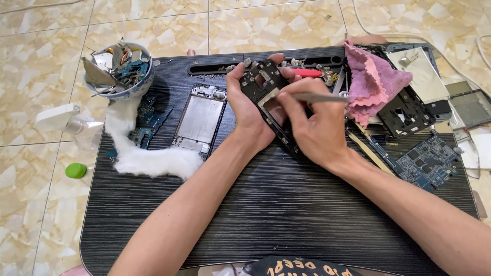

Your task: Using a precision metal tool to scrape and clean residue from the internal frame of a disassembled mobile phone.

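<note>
My left hand (246,110) grips a black phone frame (262,82), tilted up off the black lap table (266,214). My right hand (313,125) pinches metal tweezers (319,97), with their tip on the frame's opening. A bare silver phone chassis (199,120) lies flat just left of my left hand.
A bowl of scrap parts (120,69) sits at the table's back left, white cotton wadding (143,156) and a circuit board (146,122) below it. A pink cloth (373,82), phone shells (409,115) and a blue circuit board (429,161) crowd the right side. A red-handled tool (307,72) lies in the tray groove. A green cap (75,170) and white bottle (66,120) lie on the tiled floor.
</note>
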